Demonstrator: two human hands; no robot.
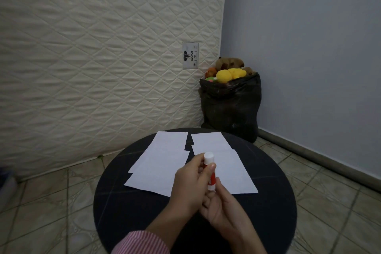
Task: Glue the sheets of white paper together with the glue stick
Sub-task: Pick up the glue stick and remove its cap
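Both hands are holding the glue stick (210,171) upright: the left hand (190,183) is clamping its grip round the barrel's upper half, the right hand (221,210) pinching its base. It looks light, rigid and smooth. The flimsy sheets of white paper (165,159) are lying flat on the tabletop (123,212) just beyond the grip.

Both hands — left hand (190,183), right hand (223,206) — grip a glue stick (210,171) above white paper sheets (165,163) on a black table (127,202).

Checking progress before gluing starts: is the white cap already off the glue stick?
No, the white cap sits on top of the glue stick, which both hands, left and right, hold above the paper sheets.
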